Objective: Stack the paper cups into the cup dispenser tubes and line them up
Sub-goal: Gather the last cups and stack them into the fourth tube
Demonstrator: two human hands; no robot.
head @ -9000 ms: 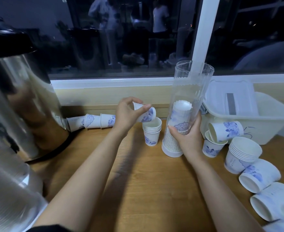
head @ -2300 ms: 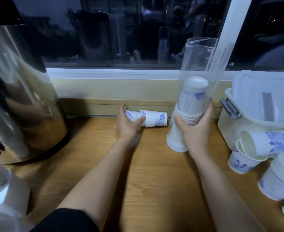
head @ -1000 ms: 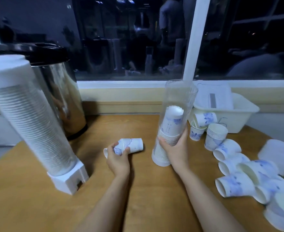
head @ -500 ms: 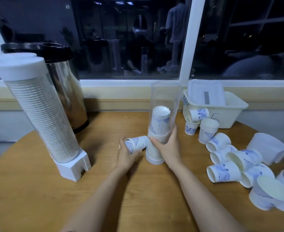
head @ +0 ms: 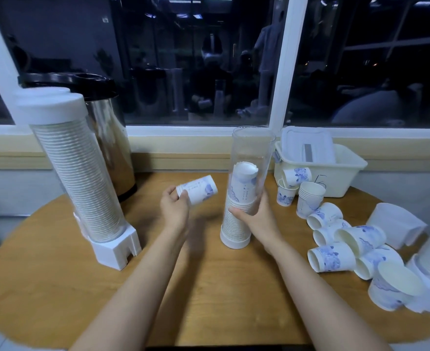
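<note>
Two hands: the left hand (head: 173, 206) and the right hand (head: 255, 214) are both over the round wooden table (head: 209, 287), each holding something.
Left grip: fingers and thumb curl around the nested cups (head: 198, 192), a short set held on its side in the air, clear of the tabletop.
Cup position: the set is just left of the clear tube (head: 252, 153), with the rims in the palm and the closed end pointing right.
Right grip: fingers and thumb wrap around the tube's lower middle, over the cups inside.
Tube: it stands upright near the table's centre on its white base ring (head: 235, 241), and its top is open.
Inner stack (head: 243, 188): upturned cups printed in blue reach roughly midway up the tube, and the top one has a dented edge.
Full dispenser (head: 79, 173): it leans at the left of the table, is packed with cups, and has a white cap and a white foot.
Metal urn (head: 112, 148): it has a black lid and stands just behind the full dispenser.
Loose cups (head: 331, 257): they are scattered on the right side of the table, most lying on their sides and a few upright.
White bin (head: 323, 173): it sits by the window sill, right of the tube, with a lid resting in it.
</note>
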